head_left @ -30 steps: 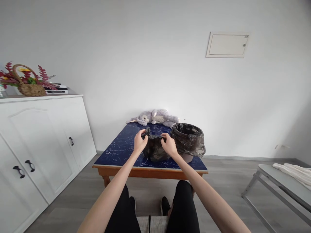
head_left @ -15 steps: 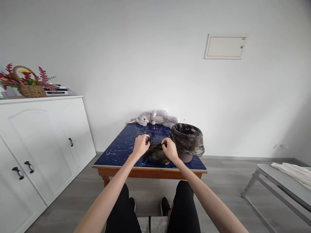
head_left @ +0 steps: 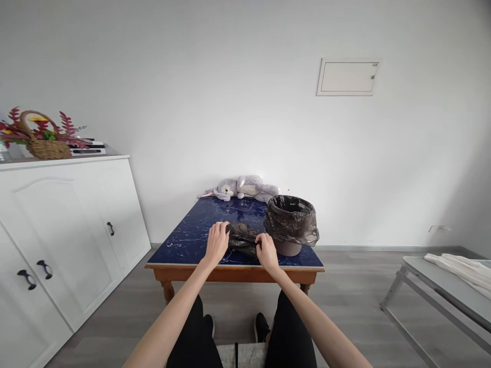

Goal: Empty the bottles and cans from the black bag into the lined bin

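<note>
A black plastic garbage bag [head_left: 242,237] lies bunched up near the front of the blue marbled table [head_left: 184,240]. At its left side my left hand [head_left: 218,238] is closed on the plastic. My right hand [head_left: 265,249] pinches the bag's right edge. Something brownish shows faintly through the thin film; I cannot make out what it is. Just right of my right hand stands a trash can [head_left: 288,248], with another black bag [head_left: 291,222] lining it and folded over its rim.
A plush rabbit [head_left: 245,187] lies along the table's back edge by the wall. On the left is a white cabinet [head_left: 69,225] with a flower basket [head_left: 48,148] on top. A grey folding table [head_left: 445,273] holding a white cloth [head_left: 462,270] stands at the right.
Both hands have come down a little with the bunched bag, which now lies lower and flatter on the table. The whole view has shifted slightly.
</note>
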`<action>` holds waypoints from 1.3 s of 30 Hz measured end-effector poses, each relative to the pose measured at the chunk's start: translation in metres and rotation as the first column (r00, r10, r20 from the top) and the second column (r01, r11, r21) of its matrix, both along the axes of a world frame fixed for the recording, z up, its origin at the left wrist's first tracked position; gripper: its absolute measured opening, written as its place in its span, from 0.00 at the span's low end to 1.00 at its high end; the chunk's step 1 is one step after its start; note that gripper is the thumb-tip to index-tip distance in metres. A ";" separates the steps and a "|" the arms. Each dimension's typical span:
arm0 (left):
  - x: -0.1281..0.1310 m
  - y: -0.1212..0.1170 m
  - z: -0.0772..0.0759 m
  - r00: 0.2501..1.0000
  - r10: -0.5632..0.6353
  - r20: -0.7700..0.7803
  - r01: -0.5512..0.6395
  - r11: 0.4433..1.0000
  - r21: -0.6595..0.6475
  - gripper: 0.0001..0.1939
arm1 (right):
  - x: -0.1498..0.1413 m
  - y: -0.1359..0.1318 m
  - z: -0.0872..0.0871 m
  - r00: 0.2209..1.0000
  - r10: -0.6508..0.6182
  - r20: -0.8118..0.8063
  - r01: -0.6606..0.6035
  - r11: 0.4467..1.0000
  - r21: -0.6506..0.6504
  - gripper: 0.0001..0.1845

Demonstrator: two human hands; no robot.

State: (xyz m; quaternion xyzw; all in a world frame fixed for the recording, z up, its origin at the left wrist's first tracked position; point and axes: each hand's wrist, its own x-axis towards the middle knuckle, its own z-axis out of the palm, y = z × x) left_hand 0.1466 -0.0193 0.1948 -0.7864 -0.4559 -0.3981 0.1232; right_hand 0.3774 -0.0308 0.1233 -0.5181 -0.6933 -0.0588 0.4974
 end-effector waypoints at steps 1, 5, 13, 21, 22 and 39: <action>0.001 -0.006 -0.003 1.000 -0.016 -0.007 0.016 1.000 0.004 0.17 | -0.002 -0.002 -0.002 1.000 -0.004 0.014 0.004 1.000 0.000 0.17; 0.003 -0.028 -0.020 0.990 -0.114 -0.079 0.113 0.993 -0.020 0.17 | -0.014 -0.012 -0.011 0.996 -0.012 0.092 0.013 1.000 -0.001 0.18; -0.008 -0.042 -0.058 0.990 -0.093 -0.105 0.086 0.994 -0.069 0.12 | -0.029 -0.034 -0.021 0.972 0.009 0.235 -0.007 1.000 -0.009 0.15; -0.019 -0.040 -0.069 1.000 -0.014 0.001 0.014 0.995 -0.097 0.05 | -0.025 -0.042 -0.010 0.962 0.018 0.272 -0.016 1.000 -0.011 0.13; -0.020 -0.038 -0.070 1.000 0.003 0.028 0.000 0.995 -0.103 0.05 | -0.024 -0.042 -0.010 0.963 0.016 0.270 -0.014 1.000 -0.008 0.13; -0.031 -0.044 -0.089 0.962 0.086 0.259 -0.037 0.981 -0.189 0.14 | -0.028 -0.057 -0.008 0.979 0.001 0.202 -0.005 1.000 0.019 0.17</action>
